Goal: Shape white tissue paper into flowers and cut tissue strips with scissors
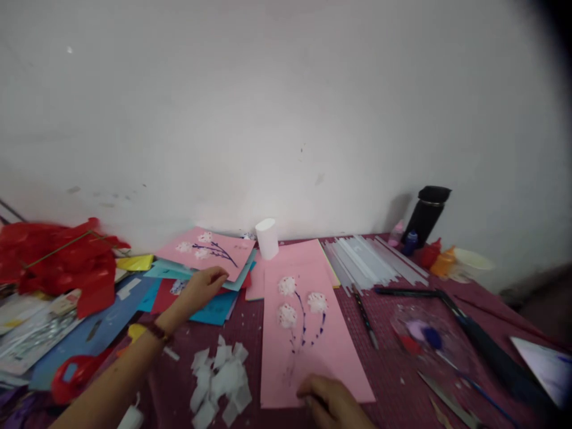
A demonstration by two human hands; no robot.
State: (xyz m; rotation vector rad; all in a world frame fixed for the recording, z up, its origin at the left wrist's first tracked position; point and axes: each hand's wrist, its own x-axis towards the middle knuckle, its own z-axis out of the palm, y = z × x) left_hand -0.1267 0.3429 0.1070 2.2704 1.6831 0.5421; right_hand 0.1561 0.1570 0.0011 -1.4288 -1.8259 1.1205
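While a woven-looking maroon tabletop (386, 387) is spreading from left to right, a smooth rectangular pink sheet (330, 351) is lying near centre. A smaller pink card (212, 245) is lying far left. Torn white scraps (221, 381) are heaping near left. The loosely curled right hand (333, 400) is resting by the sheet's near edge; the bent-fingered left hand (208, 285) is overlapping the card; whether either is gripping, I cannot tell. Puffy, red-flecked white blooms (286, 316) are dotting the sheet.

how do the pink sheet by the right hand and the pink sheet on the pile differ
The front sheet lies lengthwise to the viewer; the pile sheet lies crosswise. The front sheet's dark stems are partly scattered dabs; the pile sheet's join up. Both carry three white blossoms.
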